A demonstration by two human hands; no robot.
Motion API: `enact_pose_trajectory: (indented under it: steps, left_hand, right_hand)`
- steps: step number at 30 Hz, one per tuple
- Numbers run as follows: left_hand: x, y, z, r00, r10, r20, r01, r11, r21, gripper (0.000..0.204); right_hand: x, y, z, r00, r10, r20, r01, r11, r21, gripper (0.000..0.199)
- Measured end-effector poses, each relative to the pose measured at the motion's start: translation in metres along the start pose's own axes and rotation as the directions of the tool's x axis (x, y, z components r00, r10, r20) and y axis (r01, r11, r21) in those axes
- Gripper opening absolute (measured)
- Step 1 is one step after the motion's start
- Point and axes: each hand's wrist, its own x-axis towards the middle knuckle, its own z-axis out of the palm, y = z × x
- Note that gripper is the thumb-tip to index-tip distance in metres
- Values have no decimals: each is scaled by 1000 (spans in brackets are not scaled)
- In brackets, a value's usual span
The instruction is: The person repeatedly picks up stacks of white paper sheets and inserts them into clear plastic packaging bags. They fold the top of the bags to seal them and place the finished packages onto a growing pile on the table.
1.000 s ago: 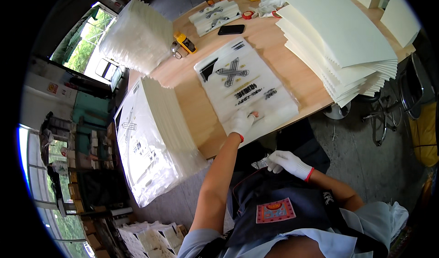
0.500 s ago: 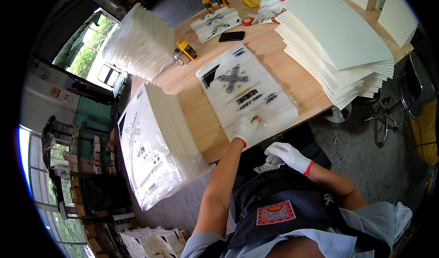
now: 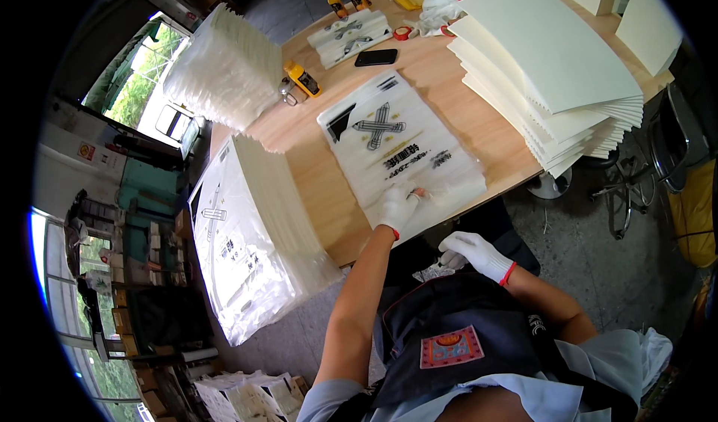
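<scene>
A flat pile of clear plastic bags [image 3: 407, 142], printed with crossed pencils and dark lettering, lies at the middle of the table's near side. My left hand [image 3: 399, 205], in a white knit glove with bare fingertips showing, rests on the pile's near end. Its thumb and fingers pinch the top bag's film. Off the table edge, above my lap, my right hand [image 3: 479, 255] wears a white glove with a red cuff. Its fingers are curled in, and whatever they may hold is hidden. Some crumpled shiny material [image 3: 434, 272] shows just below them.
A tall stack of cream sheets [image 3: 553, 56] stands at right. Bagged sheet stacks stand at left, one near [image 3: 254, 250] and one far [image 3: 224, 71]. Beyond the pile are a phone [image 3: 376, 58], an orange bottle [image 3: 302, 79], more printed bags [image 3: 349, 39] and red tape [image 3: 402, 33].
The view has shifted very slightly. Both hands keep nearly the same places and poses, the left on the bags and the right above my lap.
</scene>
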Motion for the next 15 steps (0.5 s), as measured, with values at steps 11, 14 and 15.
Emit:
enact_pose_trajectory:
  steps: [11,14,15]
  left_hand:
    - [7,46,-61,947,-241,214,279,946,-167,13]
    - [1,28,-50,986,-140,92,158,960,-230,13]
    - [2,26,-45,997,-78,-15,72,971,-229,13]
  right_hand:
    - [42,-65,10,983,-98,-158,73,985,-156,39]
    - [51,-76,17,939,-154,-307,16,912,-409,46]
    - [69,-67,6,925,-229,-303,101,918,-384,49]
